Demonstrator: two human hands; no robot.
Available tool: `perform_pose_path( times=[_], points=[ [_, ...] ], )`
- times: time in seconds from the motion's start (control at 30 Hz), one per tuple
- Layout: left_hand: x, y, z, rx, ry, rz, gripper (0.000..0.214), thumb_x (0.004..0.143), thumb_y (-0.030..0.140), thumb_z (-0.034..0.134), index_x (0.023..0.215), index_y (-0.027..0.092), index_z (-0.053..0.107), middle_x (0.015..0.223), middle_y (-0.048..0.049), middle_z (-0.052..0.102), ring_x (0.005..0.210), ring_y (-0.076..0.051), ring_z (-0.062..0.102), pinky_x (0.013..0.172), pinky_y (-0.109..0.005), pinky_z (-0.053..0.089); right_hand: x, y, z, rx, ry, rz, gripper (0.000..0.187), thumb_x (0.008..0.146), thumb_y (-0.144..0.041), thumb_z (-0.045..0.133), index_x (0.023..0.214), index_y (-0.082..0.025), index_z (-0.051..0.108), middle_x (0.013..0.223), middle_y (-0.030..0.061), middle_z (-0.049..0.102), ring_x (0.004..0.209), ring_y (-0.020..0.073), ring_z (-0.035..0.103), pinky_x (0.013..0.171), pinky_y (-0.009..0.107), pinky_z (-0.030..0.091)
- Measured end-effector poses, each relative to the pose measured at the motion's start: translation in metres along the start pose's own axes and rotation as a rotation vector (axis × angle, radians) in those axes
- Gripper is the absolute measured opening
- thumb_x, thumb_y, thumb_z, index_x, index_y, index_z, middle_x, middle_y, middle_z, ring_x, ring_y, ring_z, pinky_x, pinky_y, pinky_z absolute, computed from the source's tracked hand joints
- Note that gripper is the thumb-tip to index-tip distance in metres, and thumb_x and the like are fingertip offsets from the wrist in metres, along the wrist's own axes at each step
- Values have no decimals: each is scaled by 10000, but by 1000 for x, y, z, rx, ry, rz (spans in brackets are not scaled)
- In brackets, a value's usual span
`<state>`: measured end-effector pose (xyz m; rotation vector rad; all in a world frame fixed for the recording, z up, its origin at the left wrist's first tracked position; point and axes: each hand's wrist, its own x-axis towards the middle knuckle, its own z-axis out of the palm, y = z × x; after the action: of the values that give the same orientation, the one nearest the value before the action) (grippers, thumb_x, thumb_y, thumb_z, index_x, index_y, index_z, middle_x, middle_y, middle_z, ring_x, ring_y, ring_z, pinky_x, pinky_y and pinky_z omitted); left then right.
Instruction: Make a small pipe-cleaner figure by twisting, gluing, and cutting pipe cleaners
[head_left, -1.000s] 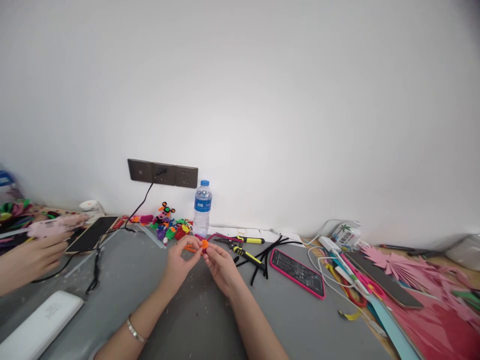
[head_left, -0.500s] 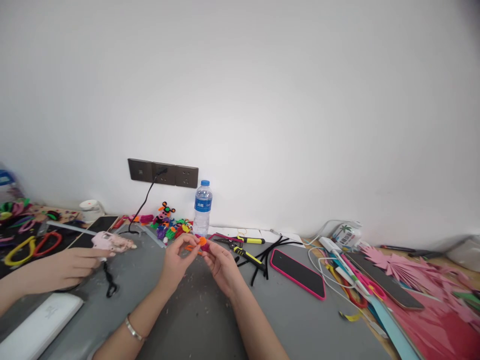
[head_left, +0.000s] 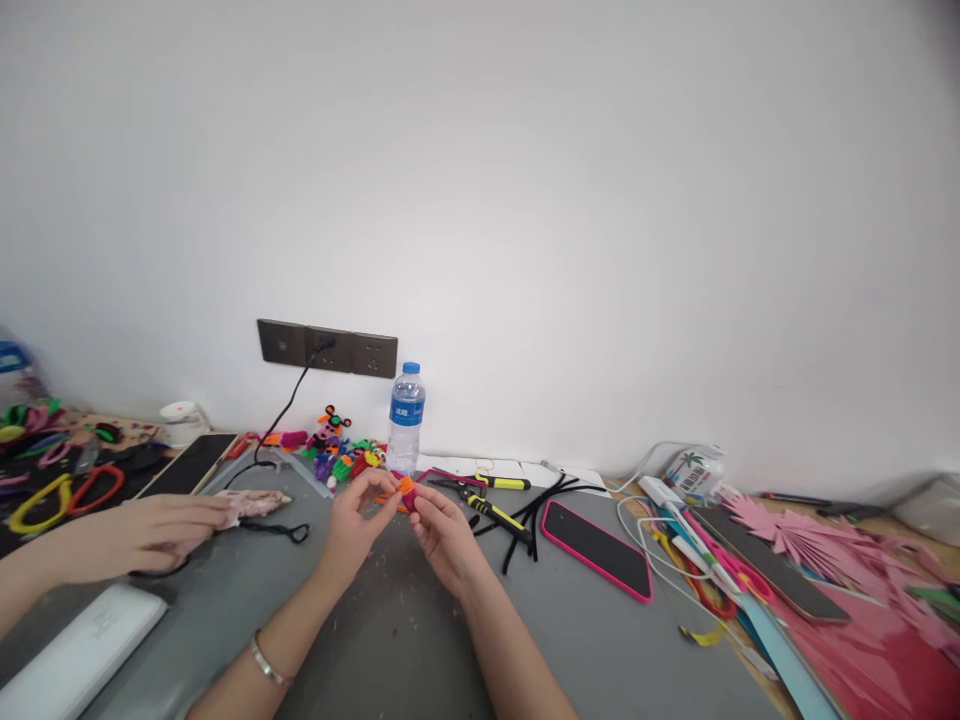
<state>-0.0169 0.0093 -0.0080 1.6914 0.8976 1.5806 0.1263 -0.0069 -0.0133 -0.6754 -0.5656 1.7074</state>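
Orange-and-magenta fuzzy piece (head_left: 409,494), pinched between closed finger and thumb by left hand (head_left: 358,520) and right hand (head_left: 444,530), water bottle (head_left: 406,412) at twelve o'clock, yellow-handled pliers (head_left: 498,514) at three.

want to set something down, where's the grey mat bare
Mostly bare: the grey mat between the forearms, and between the right forearm and the pink-edged phone. Crowded: around the pliers and black stems, and left, by the co-worker's hand.

A white wall (head_left: 540,200) with 3 dark socket plates (head_left: 343,353) rises behind a grey tabletop (head_left: 409,625).
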Motion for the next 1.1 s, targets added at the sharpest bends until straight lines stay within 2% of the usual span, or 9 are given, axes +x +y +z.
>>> perform_pose_path(
  times=[0.17, 0.57, 0.8, 1.1],
  points=[
    [-1, 2, 1, 17, 4, 3, 72, 794, 188, 611, 760, 196, 548, 820, -15, 606, 854, -164, 613, 775, -268, 526, 0, 0, -1, -32, 19, -16, 328, 544, -258, 870, 833, -166, 746, 557, -37, 616, 420, 24, 453, 382, 118, 335],
    [-1, 3, 0, 78, 1, -19, 76, 798, 211, 605, 765, 198, 538, 824, -26, 629, 854, -185, 626, 777, -299, 530, 4, 6, -6, -54, -5, -70, 254, 570, -269, 849, 751, -185, 692, 525, -72, 513, 411, 33, 307, 407, 177, 237],
    [-1, 6, 2, 58, 14, -7, 84, 788, 196, 603, 749, 198, 529, 799, -14, 614, 829, -167, 621, 780, -283, 528, 4, 6, -8, -61, 20, -66, 277, 543, -275, 866, 744, -187, 697, 536, -72, 516, 434, 30, 334, 421, 158, 259],
    [-1, 6, 4, -24, -6, -8, 77, 808, 217, 586, 758, 193, 531, 803, -10, 571, 794, -151, 605, 732, -260, 530, 4, 5, -5, -45, 31, -68, 267, 529, -268, 878, 717, -174, 714, 602, -34, 596, 527, 58, 491, 501, 160, 388]
  ],
)
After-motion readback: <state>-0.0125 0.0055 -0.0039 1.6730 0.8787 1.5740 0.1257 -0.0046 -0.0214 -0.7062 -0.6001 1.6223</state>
